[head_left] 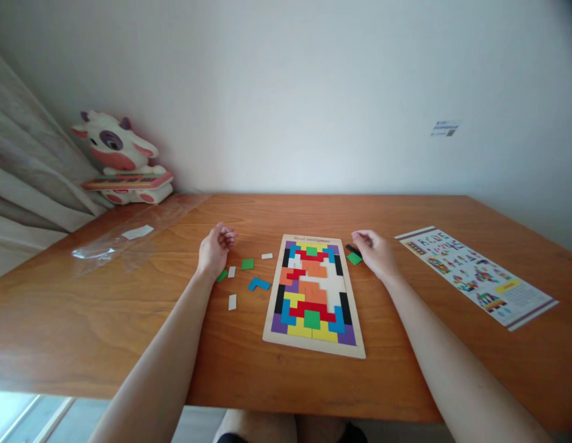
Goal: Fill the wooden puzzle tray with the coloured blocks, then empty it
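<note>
A wooden puzzle board (269, 320) lies in the middle of the table, mostly filled with coloured block pieces. My left hand (214, 249) rests left of it with fingers loosely curled and nothing visible in them. Loose pieces lie near that hand: a green square (248, 264), a blue L-shape (259, 283), a green piece (222, 275) and small white bars (232, 301). My right hand (376, 252) rests at the board's upper right edge, fingers curled, touching or beside a green piece (354, 258) and a black piece (352, 249).
A printed pattern sheet (475, 274) lies to the right. A clear plastic bag (124, 240) is on the left. A cow plush toy (122, 160) sits in the back left corner by a curtain. The table's front edge (286, 406) is close.
</note>
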Demonstrator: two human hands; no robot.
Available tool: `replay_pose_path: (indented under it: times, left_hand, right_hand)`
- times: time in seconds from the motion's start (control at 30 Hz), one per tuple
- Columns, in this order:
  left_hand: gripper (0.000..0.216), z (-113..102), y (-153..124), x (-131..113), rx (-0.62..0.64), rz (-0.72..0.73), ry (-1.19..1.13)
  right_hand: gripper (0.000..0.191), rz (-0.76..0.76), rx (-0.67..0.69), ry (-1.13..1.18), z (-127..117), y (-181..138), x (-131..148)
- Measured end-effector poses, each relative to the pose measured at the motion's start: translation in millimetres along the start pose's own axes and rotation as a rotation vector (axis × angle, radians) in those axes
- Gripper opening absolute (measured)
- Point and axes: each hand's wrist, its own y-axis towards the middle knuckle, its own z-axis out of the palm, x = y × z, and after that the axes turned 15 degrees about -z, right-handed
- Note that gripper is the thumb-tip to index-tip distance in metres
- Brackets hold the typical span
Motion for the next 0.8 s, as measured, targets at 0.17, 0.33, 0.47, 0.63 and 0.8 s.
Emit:
replay_pose_path:
  times: [0.17, 0.33, 0.47, 0.63, 0.8]
  left_hand:
    - [0.034, 11, -10, 8, 0.088, 0.055, 0.144]
    - [0.037, 22, -9, 17, 0.078, 0.103, 0.151]
    - [0.041, 27, -9, 19, 0.081, 0.101, 0.15]
    - [0.045, 31, -18, 12, 0.123, 0.083, 0.201]
    - [0.05, 34, -22, 12, 0.166, 0.07, 0.284]
  right_hand:
    - [0.051, 0.0, 0.002, 0.062, 0, -3, 0]
    - [0.048, -0.028, 0.041, 0.045, 2, -4, 7]
    - [0.04, -0.102, 0.003, -0.015, 1, -6, 17]
    - [0.023, -0.379, 0.169, -0.121, 0, -11, 43]
    - [0.016, -0.635, 0.388, -0.057, 8, -18, 80]
